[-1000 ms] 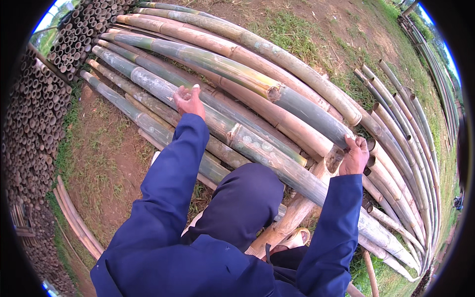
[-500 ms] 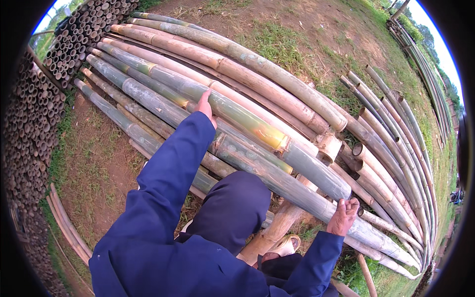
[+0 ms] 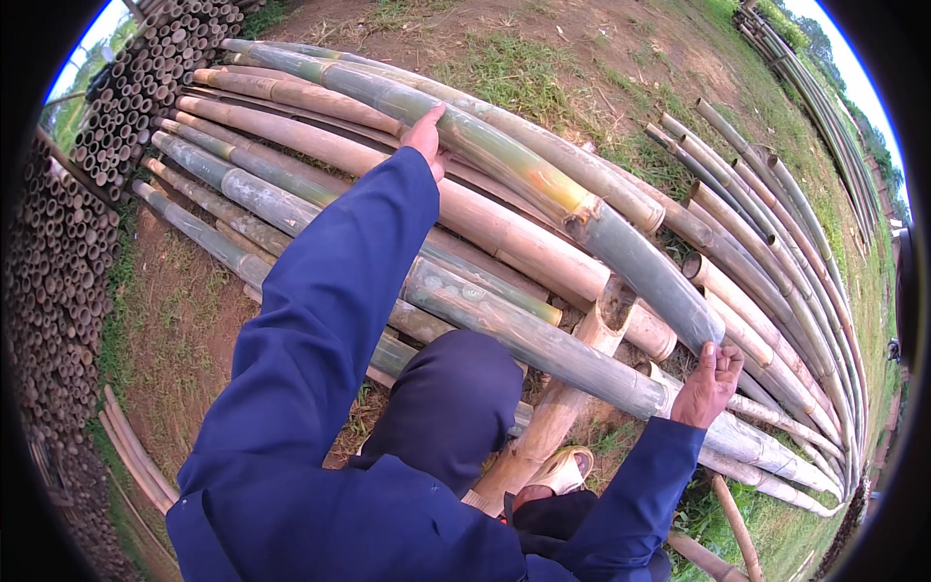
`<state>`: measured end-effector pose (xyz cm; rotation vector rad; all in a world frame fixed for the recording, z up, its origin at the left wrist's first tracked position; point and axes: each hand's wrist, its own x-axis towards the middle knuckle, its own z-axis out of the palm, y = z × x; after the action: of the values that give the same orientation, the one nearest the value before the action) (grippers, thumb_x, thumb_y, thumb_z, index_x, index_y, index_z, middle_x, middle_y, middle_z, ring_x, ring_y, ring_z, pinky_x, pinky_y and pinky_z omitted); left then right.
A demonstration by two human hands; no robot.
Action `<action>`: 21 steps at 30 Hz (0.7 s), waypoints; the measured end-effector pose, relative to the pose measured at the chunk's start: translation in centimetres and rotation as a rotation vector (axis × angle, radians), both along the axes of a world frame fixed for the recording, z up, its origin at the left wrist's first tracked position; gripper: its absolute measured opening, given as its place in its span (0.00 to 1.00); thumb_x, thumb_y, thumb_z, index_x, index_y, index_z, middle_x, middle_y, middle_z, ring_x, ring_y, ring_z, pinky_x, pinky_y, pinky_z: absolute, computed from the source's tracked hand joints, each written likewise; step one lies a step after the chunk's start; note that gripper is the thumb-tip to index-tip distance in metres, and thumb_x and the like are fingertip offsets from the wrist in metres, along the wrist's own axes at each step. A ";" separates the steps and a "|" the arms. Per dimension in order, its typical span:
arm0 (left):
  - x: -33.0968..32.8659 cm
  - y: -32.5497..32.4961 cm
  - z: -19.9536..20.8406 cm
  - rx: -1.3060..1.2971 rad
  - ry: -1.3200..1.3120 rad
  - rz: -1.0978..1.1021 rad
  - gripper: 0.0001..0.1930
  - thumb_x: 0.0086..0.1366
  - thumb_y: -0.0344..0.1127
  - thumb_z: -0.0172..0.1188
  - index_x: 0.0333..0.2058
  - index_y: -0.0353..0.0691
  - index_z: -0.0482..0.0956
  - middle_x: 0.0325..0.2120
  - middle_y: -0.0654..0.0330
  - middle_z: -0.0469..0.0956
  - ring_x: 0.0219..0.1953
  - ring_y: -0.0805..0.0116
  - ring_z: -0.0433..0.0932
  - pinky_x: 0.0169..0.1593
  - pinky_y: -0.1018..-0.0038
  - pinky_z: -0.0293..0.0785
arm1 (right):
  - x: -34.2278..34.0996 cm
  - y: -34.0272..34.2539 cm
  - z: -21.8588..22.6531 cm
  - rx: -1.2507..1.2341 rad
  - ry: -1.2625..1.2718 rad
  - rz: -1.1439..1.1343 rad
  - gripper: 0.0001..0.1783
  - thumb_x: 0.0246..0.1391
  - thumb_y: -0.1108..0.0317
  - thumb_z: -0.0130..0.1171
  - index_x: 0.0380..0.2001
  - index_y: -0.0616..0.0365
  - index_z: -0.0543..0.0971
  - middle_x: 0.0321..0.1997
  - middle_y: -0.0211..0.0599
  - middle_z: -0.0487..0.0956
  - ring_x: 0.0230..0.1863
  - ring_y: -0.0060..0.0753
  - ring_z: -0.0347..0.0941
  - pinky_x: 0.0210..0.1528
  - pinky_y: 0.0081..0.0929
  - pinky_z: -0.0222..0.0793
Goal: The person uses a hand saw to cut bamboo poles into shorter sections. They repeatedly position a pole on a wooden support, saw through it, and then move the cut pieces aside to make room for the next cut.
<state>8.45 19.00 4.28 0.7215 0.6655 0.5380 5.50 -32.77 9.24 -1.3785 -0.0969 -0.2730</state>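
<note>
A green bamboo pole (image 3: pixel 642 264) with a yellow-orange patch beside one joint stretches across the others. My left hand (image 3: pixel 425 139) grips it along its near side, thumb on top and fingers partly hidden beneath. At its right end, my right hand (image 3: pixel 708 386) is closed on the rim with thumb and fingertips. The held pole lies over or just above the far pinkish poles; whether it rests on them I cannot tell. Nearer to me, a grey-green bamboo pole (image 3: pixel 543 347) crosses a thick bamboo support (image 3: pixel 529 441), whose open upper end shows.
More bamboo poles (image 3: pixel 281 121) lie side by side toward the far left. Another bundle of long poles (image 3: pixel 776 252) spreads at the right. Stacked cut bamboo (image 3: pixel 68 252) rises along the left edge. My bent knee (image 3: pixel 451 388) and sandalled foot (image 3: pixel 561 472) are close to the support.
Both hands have moved the green pole away from me and a little right, onto or over the farther poles. The support's open end and a pinkish pole beneath are now more exposed.
</note>
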 end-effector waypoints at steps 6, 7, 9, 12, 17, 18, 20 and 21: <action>-1.8 -0.1 0.1 0.485 0.277 -0.285 0.33 0.70 0.42 0.61 0.71 0.46 0.63 0.55 0.49 0.78 0.49 0.59 0.81 0.54 0.68 0.75 | 13.9 1.0 -1.6 -0.205 0.216 -0.104 0.20 0.53 0.79 0.69 0.44 0.57 0.70 0.38 0.35 0.78 0.40 0.24 0.73 0.49 0.22 0.64; -3.7 1.0 -0.8 0.699 0.299 -0.291 0.31 0.70 0.41 0.62 0.69 0.45 0.66 0.53 0.50 0.80 0.48 0.61 0.81 0.54 0.69 0.75 | 15.5 1.9 -2.4 -0.325 0.276 -0.165 0.21 0.51 0.78 0.70 0.45 0.59 0.71 0.37 0.34 0.78 0.38 0.23 0.72 0.45 0.21 0.65; -7.3 2.8 -2.4 1.095 0.352 -0.314 0.27 0.69 0.36 0.63 0.65 0.42 0.71 0.50 0.49 0.83 0.49 0.66 0.81 0.55 0.70 0.75 | 19.3 2.2 -3.2 -0.345 0.283 -0.150 0.23 0.50 0.76 0.71 0.47 0.63 0.72 0.36 0.32 0.76 0.35 0.22 0.70 0.38 0.23 0.65; -12.8 4.9 -5.3 1.278 0.538 -0.404 0.18 0.70 0.35 0.61 0.57 0.41 0.80 0.51 0.52 0.83 0.52 0.66 0.81 0.56 0.69 0.75 | 24.3 3.1 -2.0 -0.264 0.243 -0.027 0.23 0.53 0.74 0.69 0.50 0.66 0.73 0.37 0.33 0.76 0.34 0.24 0.70 0.37 0.25 0.66; -18.8 2.4 -6.0 1.767 0.627 -0.362 0.16 0.67 0.40 0.65 0.49 0.40 0.84 0.47 0.54 0.84 0.54 0.54 0.80 0.61 0.61 0.70 | 22.7 7.8 1.3 -0.562 0.075 0.187 0.25 0.59 0.71 0.63 0.59 0.64 0.72 0.52 0.50 0.82 0.53 0.41 0.80 0.60 0.29 0.72; -19.0 1.7 -6.4 1.761 0.632 -0.349 0.16 0.67 0.40 0.65 0.50 0.40 0.84 0.47 0.53 0.84 0.54 0.53 0.79 0.62 0.61 0.69 | 21.4 8.7 0.5 -0.622 0.043 0.307 0.25 0.60 0.69 0.63 0.59 0.63 0.72 0.55 0.50 0.82 0.55 0.42 0.79 0.61 0.32 0.71; -19.1 0.8 -7.1 1.752 0.640 -0.314 0.17 0.66 0.40 0.66 0.50 0.39 0.83 0.49 0.52 0.83 0.55 0.51 0.78 0.63 0.60 0.67 | 18.0 11.0 -1.8 -0.864 0.009 0.514 0.28 0.59 0.62 0.65 0.59 0.61 0.72 0.58 0.49 0.81 0.56 0.44 0.79 0.62 0.37 0.72; -19.4 0.5 -7.4 1.695 0.622 -0.294 0.17 0.66 0.39 0.66 0.51 0.39 0.83 0.50 0.52 0.83 0.55 0.50 0.78 0.63 0.60 0.68 | 15.7 12.7 -2.9 -1.044 0.006 0.614 0.31 0.57 0.58 0.68 0.60 0.61 0.72 0.57 0.48 0.82 0.56 0.46 0.80 0.61 0.40 0.72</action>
<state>-10.93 19.53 -3.08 2.6094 0.5274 0.5196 21.22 -20.11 6.31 -2.2831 -0.7221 0.3631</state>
